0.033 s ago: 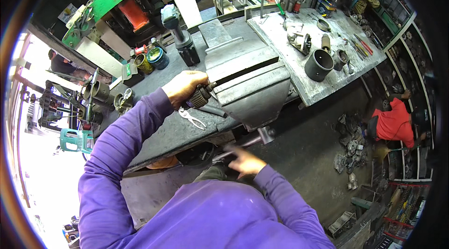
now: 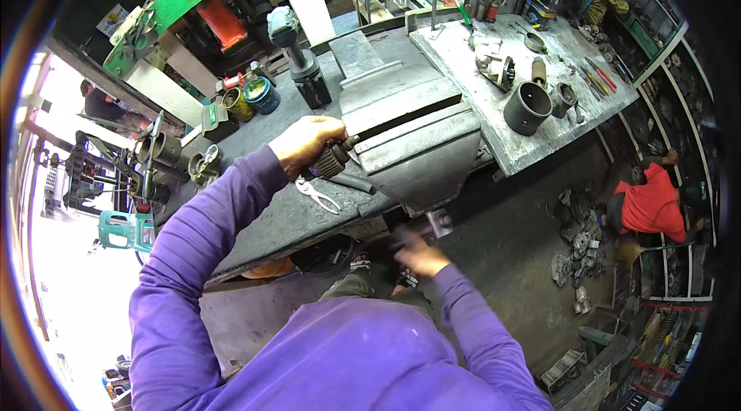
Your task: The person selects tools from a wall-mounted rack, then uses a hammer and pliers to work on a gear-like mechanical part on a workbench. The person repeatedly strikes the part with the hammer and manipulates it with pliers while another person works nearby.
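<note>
My left hand point(image 2: 307, 147) is closed around a dark ribbed cylinder with a short shaft, which looks like a motor armature point(image 2: 332, 162). The shaft end points at the left end of the jaws of a large bench vise point(image 2: 421, 152). A gap runs between those jaws. Below the vise, my right hand point(image 2: 422, 258) is by the screw head point(image 2: 440, 223) and its handle bar. Motion smears its fingers, so its grip on the bar does not show. Slip-joint pliers point(image 2: 316, 196) and a dark tube point(image 2: 355, 181) lie on the bench close to my left hand.
A cordless impact tool point(image 2: 299, 60) stands behind the vise, with open cans point(image 2: 261, 94) to its left. On the right, a pale worktop point(image 2: 463, 52) bears a metal cylinder housing point(image 2: 528, 108) and tools. A person in red point(image 2: 652, 199) bends beside scattered parts point(image 2: 583, 241).
My right hand has shifted slightly right and up, toward the screw head. The handle bar, slanting down to the left before, is now mostly blurred. My left hand stays in place.
</note>
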`<state>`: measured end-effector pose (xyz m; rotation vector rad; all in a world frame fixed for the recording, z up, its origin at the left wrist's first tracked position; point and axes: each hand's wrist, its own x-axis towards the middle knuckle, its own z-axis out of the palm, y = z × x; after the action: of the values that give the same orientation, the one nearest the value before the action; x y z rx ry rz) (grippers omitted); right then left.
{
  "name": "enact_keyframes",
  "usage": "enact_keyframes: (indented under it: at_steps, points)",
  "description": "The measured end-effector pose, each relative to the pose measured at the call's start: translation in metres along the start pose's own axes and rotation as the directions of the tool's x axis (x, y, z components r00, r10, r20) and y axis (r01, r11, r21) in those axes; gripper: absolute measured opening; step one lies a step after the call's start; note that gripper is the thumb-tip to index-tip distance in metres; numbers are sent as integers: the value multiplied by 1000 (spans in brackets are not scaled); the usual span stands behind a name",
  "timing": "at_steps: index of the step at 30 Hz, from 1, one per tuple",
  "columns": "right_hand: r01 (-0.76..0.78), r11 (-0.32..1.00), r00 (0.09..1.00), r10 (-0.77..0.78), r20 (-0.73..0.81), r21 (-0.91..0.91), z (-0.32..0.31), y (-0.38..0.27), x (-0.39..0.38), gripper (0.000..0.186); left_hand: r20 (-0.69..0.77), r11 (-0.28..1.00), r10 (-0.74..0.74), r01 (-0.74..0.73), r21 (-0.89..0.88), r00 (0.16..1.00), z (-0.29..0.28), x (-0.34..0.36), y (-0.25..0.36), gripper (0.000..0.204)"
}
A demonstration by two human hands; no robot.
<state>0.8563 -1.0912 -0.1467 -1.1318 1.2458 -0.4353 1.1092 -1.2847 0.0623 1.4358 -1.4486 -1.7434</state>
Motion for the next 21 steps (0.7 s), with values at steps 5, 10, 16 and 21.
enact_keyframes:
  at_steps: [5, 10, 16, 21]
  points:
    - [538, 85, 836, -181, -518, 838, -177, 50, -10, 61, 39, 999, -3, 5, -49, 999, -4, 7, -6, 15]
    - [735, 443, 665, -321, -674, 514, -215, 0, -54, 85, 28, 998, 59, -59, -20, 998, -5, 8, -5, 12]
    - [371, 909, 529, -37, -848, 192, -154, 43, -3, 96, 8, 994, -15, 16, -109, 1000, -1, 5, -1, 11]
    - [-75, 974, 854, -48, -518, -214, -78, 119, 51, 77, 49, 991, -24, 30, -130, 998, -2, 4, 2, 12]
